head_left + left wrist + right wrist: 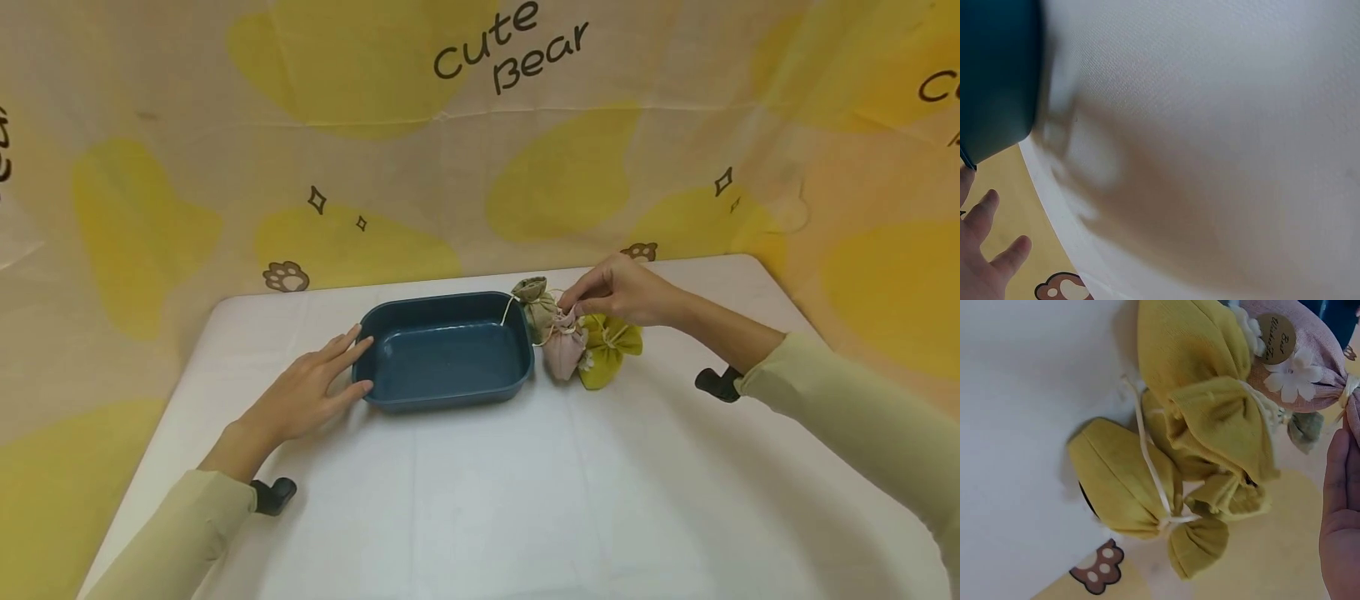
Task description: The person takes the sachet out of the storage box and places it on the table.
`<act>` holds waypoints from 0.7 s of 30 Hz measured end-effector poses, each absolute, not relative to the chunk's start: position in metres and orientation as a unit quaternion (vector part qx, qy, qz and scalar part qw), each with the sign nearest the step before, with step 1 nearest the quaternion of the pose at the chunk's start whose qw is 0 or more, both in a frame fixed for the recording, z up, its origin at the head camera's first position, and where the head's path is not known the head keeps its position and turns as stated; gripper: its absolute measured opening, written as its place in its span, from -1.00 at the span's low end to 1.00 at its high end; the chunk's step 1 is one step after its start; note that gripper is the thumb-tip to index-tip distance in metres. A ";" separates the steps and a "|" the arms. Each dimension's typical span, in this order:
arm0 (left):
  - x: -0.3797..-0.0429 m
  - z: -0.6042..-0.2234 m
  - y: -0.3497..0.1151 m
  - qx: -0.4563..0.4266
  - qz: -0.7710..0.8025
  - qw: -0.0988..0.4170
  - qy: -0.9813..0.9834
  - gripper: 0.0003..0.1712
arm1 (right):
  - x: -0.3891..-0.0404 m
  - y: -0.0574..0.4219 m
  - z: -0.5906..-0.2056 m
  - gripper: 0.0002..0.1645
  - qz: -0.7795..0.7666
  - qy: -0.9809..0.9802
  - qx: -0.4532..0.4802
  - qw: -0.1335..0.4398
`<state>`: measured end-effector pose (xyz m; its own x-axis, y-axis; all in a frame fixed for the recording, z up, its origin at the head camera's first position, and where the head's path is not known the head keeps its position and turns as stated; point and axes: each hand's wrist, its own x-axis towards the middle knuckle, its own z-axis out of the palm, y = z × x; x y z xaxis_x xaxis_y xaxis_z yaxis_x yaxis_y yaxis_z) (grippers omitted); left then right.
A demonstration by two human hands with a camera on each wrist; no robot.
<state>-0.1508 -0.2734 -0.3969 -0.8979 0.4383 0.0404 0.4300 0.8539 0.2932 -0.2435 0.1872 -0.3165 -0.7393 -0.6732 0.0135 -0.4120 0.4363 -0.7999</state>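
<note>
A dark blue rectangular dish (442,400) stands on the white table. My left hand (303,396) rests its fairly straight fingers and thumb on the dish's left rim. To the right of the dish, my right hand (626,292) pinches the gathered top of a pink drawstring pouch (564,354). In the right wrist view, that pink pouch (1319,337) shows a white flower and a round tag. A grey-green pouch (538,317) leans by the dish's right end. Yellow pouches (603,358) lie right of the pink one; the right wrist view shows more than one yellow pouch (1119,478).
The white table (450,500) ends at a back edge close behind the dish and pouches. Behind it hangs a yellow patterned cloth (420,167) with printed lettering. A pale cord (1144,437) trails from one yellow pouch.
</note>
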 end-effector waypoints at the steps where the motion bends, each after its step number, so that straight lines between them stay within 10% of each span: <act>1: -0.151 -0.397 -0.274 0.226 0.148 0.013 0.963 -0.19 | -0.243 0.187 -0.319 -0.78 -0.422 0.832 -0.322 0.158; 11: -0.155 -0.395 -0.275 0.234 0.129 0.017 0.963 -0.19 | -0.242 0.190 -0.324 -0.66 -0.380 0.861 -0.293 0.168; 21: -0.161 -0.374 -0.275 0.221 0.125 -0.005 0.967 -0.27 | -0.245 0.216 -0.303 -0.17 -0.223 0.938 -0.262 0.050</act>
